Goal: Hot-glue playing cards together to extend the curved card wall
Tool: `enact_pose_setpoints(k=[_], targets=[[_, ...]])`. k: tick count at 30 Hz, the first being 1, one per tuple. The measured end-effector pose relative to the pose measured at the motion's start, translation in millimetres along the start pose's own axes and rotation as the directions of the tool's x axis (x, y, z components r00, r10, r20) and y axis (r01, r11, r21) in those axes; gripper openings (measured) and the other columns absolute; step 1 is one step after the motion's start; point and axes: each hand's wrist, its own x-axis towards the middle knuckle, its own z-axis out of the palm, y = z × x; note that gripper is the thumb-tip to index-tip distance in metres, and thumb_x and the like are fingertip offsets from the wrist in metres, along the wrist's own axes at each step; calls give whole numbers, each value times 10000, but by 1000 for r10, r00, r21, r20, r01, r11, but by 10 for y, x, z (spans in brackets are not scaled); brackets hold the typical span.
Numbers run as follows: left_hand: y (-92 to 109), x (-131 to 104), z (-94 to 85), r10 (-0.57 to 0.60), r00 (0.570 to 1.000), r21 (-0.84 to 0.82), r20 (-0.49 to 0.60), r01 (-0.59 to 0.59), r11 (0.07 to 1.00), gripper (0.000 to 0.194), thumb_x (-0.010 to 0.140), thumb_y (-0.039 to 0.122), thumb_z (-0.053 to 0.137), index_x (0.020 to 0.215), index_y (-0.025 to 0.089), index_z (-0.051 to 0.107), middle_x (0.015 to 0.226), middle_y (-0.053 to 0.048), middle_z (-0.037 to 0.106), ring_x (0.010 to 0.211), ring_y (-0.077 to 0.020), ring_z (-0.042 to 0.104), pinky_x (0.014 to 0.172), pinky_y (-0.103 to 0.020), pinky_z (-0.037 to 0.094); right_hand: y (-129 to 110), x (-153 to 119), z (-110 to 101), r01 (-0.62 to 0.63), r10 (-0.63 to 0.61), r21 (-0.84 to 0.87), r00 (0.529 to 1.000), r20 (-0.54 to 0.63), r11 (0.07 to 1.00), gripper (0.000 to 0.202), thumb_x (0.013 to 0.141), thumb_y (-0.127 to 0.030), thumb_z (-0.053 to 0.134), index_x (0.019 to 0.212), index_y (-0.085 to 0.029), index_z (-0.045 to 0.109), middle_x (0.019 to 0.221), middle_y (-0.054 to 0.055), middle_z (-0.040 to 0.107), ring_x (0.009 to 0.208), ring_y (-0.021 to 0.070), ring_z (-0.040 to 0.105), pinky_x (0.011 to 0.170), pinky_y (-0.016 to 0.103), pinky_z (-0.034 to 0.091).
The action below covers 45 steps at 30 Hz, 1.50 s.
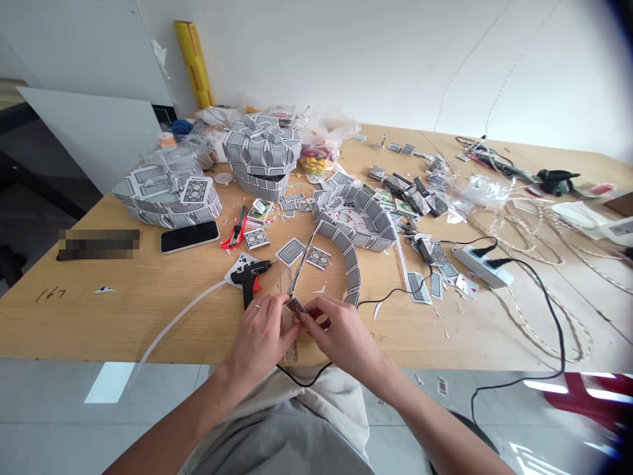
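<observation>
Lt-brown wooden tbl (pixel 123 316) here's got a curved gry/wht card band (pixel 350 260), rectangular blk-screened phone (pixel 190 237) & long wht plastic power strip (pixel 477 265).

Our bare left forearm (pixel 182 409) and right forearm (pixel 430 412) slant inward in front of us. Our left hand (pixel 261 330) and right hand (pixel 342 328) sit close together, backs upward, fingers bent, thumbs toward the fingertips, each pinching.

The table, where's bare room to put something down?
Front left: a big patch in front of the phone, left of the white stick, with one small scrap. A smaller one lies along the table's front edge, right of the right hand, before the power strip. It's crowded around the curved card strip and card basket.
</observation>
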Motion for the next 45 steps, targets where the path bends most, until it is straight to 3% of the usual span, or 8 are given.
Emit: enact_pose_setpoints(k=[5, 8, 10, 12, 14, 25, 33, 45], targets=[[-40, 53, -94, 20, 999, 49, -31, -18, 999, 454, 916, 266, 782, 1280, 190, 522, 1114, -119, 733, 1043, -332, 738, 892, -475, 622, 16, 334, -147, -153, 116, 133, 961, 250, 979, 106, 965, -265, 704, 908, -205, 637, 840, 13, 717, 754, 163, 657, 646, 268, 485], [-61, 108, -180, 19, 1000, 45, -19, -19, 999, 485, 902, 294, 799, 1284, 193, 517, 1117, -111, 734, 1044, -326, 743, 898, -472, 623, 22, 588, -257, -309, 133, 292, 858, 495, 905, 336, 934, -471, 778, 829, -202, 607, 759, -20, 625, 706, 138, 589, 639, 264, 463], [-77, 144, -239, 29, 1000, 25, -11, -28, 999, 492, 898, 312, 803, 1281, 195, 517, 1122, -108, 730, 1056, -321, 740, 914, -470, 623, 8, 734, -313, -472, 97, 446, 762, 640, 760, 452, 863, -592, 835, 842, -198, 613, 792, -24, 632, 754, 139, 618, 718, 274, 509], [-92, 172, -290, 35, 999, 19, -14, -35, 999, 488, 897, 310, 799, 1278, 195, 517, 1119, -105, 725, 1063, -320, 735, 922, -471, 623, -12, 840, -344, -611, 52, 493, 659, 750, 620, 524, 780, -632, 899, 887, -190, 638, 857, -4, 686, 840, 154, 674, 813, 295, 541], [-105, 190, -325, 35, 999, 22, -20, -35, 999, 476, 901, 304, 788, 1277, 200, 516, 1112, -100, 722, 1057, -317, 734, 913, -465, 625, -28, 902, -348, -671, 27, 484, 599, 800, 562, 552, 740, -619, 939, 929, -181, 661, 911, 23, 732, 893, 168, 709, 862, 313, 552], [-153, 227, -317, -23, 998, -31, -60, 21, 999, 421, 917, 312, 775, 1254, 220, 541, 1154, -95, 720, 1059, -279, 742, 895, -402, 636, 6, 954, -263, -556, 30, 520, 701, 712, 648, 519, 801, -625, 894, 937, -167, 692, 1018, 74, 787, 857, 158, 725, 722, 262, 554], [-185, 239, -325, 14, 999, 14, -45, -13, 1000, 372, 960, 352, 749, 1247, 212, 559, 1138, -97, 727, 1064, -282, 745, 896, -402, 635, -24, 953, -312, -532, 22, 532, 720, 694, 659, 552, 776, -665, 888, 933, -165, 713, 1020, 64, 788, 857, 146, 727, 728, 241, 557], [-187, 261, -206, 56, 997, 204, -51, -44, 978, 432, 882, 316, 767, 1210, 187, 516, 1056, -116, 699, 989, -326, 738, 847, -467, 653, -10, 964, -234, -527, 56, 532, 744, 666, 663, 444, 840, -557, 891, 880, -164, 687, 913, 44, 784, 789, 137, 728, 677, 231, 562]])
